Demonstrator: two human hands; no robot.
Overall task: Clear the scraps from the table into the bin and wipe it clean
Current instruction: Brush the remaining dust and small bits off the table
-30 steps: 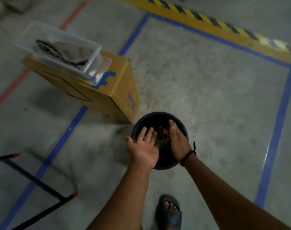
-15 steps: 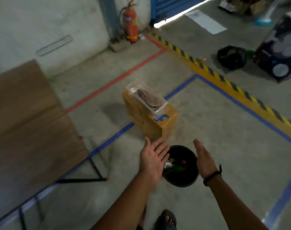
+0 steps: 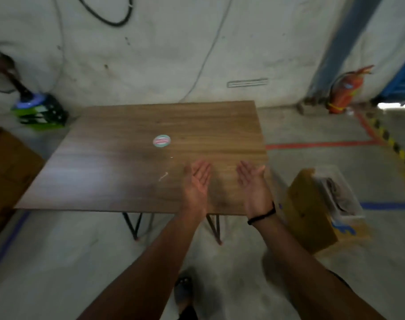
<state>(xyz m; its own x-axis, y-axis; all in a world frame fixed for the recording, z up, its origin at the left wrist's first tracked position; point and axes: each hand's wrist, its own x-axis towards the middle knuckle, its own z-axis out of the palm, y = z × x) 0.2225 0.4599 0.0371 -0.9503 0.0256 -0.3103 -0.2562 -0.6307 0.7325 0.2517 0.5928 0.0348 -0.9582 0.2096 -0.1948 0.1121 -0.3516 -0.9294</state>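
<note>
The wooden table (image 3: pixel 118 158) fills the middle of the view. A round green-and-pink sticker or lid (image 3: pixel 161 141) lies near its centre, and a small pale scrap (image 3: pixel 163 176) lies closer to me with a tiny crumb (image 3: pixel 171 157) beyond it. My left hand (image 3: pixel 198 181) and my right hand (image 3: pixel 253 183) hover over the table's near right corner, palms facing each other, fingers spread, holding nothing. The bin is out of view.
A yellow cardboard box (image 3: pixel 307 211) with a clear plastic tub (image 3: pixel 340 192) holding a cloth stands right of the table. A brown carton (image 3: pixel 5 172) sits at left, a green helmet-like object (image 3: pixel 40 110) behind it, a fire extinguisher (image 3: pixel 345 91) by the wall.
My view swung from the black bin on the floor up to the table. Both hands left the bin empty and now hover over the table's near right corner.
</note>
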